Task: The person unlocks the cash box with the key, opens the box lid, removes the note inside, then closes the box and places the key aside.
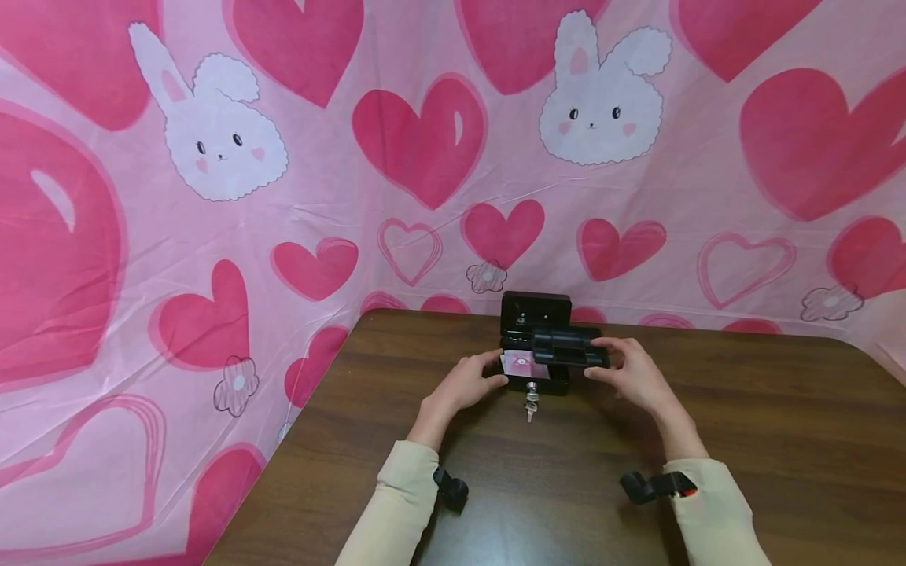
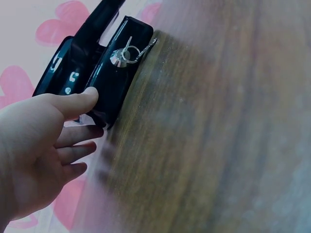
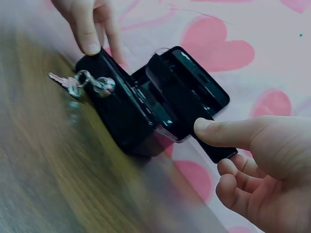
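With the left hand [image 1: 467, 383] steadying the open black cash box [image 1: 535, 346] at the table's [image 1: 743, 440] far edge, the right hand [image 1: 630, 373] pinched its inner tray [image 1: 569, 347], which seemingly needed lifting level, clear of the keys [image 1: 530, 402].

Head view: you look down and forward over the table [image 1: 708, 440]; wrist views: close, low, one from each side; all three share the box [image 1: 535, 346] and keys [image 1: 531, 402].

Bare worktop [image 1: 743, 440] lying open right and front of the black box [image 1: 535, 346]. Raised lid [image 1: 535, 313] and pink backdrop [image 1: 425, 196] blocking behind; keys [image 1: 530, 405] dangling at front.
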The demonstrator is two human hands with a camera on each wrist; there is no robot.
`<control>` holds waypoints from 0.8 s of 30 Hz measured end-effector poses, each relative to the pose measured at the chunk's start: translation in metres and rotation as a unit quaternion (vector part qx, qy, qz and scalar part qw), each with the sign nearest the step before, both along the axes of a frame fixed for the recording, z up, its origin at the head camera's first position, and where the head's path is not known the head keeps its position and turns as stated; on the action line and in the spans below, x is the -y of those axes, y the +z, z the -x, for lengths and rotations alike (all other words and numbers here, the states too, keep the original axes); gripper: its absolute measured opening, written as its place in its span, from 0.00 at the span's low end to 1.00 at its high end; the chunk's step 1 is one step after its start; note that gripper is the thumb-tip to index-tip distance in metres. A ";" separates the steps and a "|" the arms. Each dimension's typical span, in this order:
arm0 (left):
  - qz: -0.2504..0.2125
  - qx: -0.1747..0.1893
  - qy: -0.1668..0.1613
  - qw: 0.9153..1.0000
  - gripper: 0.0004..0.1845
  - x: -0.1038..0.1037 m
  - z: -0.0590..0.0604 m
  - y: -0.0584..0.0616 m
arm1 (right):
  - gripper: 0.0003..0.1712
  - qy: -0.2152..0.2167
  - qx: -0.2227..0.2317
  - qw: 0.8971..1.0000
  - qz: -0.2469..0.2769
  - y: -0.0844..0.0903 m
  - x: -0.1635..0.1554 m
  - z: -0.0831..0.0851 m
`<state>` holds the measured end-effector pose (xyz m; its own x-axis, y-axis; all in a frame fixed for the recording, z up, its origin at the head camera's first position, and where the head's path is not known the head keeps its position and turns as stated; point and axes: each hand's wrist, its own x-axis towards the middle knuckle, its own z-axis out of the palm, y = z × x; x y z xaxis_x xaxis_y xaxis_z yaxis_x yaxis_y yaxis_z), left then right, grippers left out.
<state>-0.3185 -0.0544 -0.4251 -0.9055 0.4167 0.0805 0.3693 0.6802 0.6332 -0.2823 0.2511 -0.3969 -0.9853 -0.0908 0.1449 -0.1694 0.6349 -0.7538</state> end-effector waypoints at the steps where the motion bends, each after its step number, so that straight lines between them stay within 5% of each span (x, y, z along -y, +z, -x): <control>1: -0.001 0.001 0.000 1.000 0.32 0.000 0.000 0.000 | 0.35 0.000 0.001 1.000 -0.001 0.000 -0.002 0.000; 24: 0.002 0.007 0.009 1.000 0.32 -0.001 -0.002 0.001 | 0.39 -0.008 0.045 0.999 -0.004 0.004 -0.044 -0.015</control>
<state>-0.3167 -0.0538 -0.4237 -0.9137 0.4008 0.0663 0.3482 0.6885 0.6362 -0.2671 0.2954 -0.3931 -0.9957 -0.0757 0.0541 -0.0902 0.6427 -0.7608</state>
